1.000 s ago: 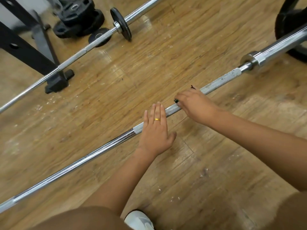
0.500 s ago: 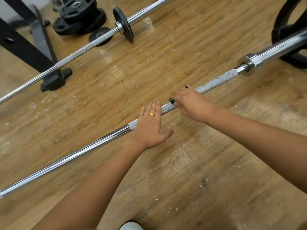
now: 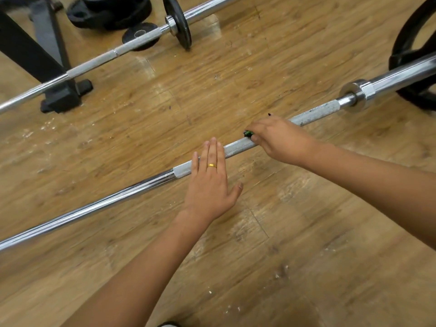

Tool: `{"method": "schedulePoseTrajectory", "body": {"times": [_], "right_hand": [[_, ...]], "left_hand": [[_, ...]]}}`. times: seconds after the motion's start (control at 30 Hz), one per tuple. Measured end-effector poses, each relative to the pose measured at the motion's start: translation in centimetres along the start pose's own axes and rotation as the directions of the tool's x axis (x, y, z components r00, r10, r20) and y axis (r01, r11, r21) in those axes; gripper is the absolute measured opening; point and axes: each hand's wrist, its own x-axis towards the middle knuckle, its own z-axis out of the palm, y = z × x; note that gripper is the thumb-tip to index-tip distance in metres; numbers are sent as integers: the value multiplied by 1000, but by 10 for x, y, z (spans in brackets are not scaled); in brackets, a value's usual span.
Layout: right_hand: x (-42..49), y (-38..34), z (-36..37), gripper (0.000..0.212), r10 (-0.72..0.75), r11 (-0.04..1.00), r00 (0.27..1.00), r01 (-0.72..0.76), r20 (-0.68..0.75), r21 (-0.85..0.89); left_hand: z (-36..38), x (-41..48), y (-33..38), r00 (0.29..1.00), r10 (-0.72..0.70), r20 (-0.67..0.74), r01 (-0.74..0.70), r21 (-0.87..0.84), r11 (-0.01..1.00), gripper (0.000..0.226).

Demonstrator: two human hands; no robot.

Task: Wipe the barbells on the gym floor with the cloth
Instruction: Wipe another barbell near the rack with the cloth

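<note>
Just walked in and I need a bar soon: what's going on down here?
A person is working on the nearer chrome barbell lying on the wooden floor. The left hand rests flat on its knurled section; the right hand curls over the bar, a bit of dark green cloth peeking out. The farther barbell lies untouched.

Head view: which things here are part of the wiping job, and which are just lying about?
Part of the job: near barbell, far barbell, cloth (green bit showing under the right hand), left hand flat on the near barbell.
Just lying about: stack of weight plates, small flat disc, black rack foot.
</note>
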Motion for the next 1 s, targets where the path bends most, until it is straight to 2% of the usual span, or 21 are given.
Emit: {"method": "schedulePoseTrajectory", "body": {"times": [0.1,0.3,0.43,0.57,0.67,0.87,1.0], "right_hand": [[8,-9,1,17,79,995,997,-79,0,-60],[8,-16,5,26,38,998,999,-39,-20,-45],[10,8,-11,20,187,982,982,-187,-26,-15],[12,-2,-1,13,98,995,994,-99,-44,-27],[11,-8,4,23,19,1000,999,-20,-50,-10],[20,9,-8,18,150,988,987,-152,-62,-39],[22,-9,4,24,-1,1000,999,-1,-51,-24]], "left_hand": [[0,4,-1,1000,-11,-15,11,15,1000,102],[4,10,-2,999,-31,-27,32,36,999,108],[2,12,-8,1000,-6,-22,7,26,1000,110],[0,15,-13,1000,15,-7,-15,38,999,110],[0,18,-13,1000,5,-15,-5,30,1000,109],[0,26,-16,1000,-2,-17,3,47,999,110],[0,31,-19,1000,-1,-25,3,65,998,107]]}}
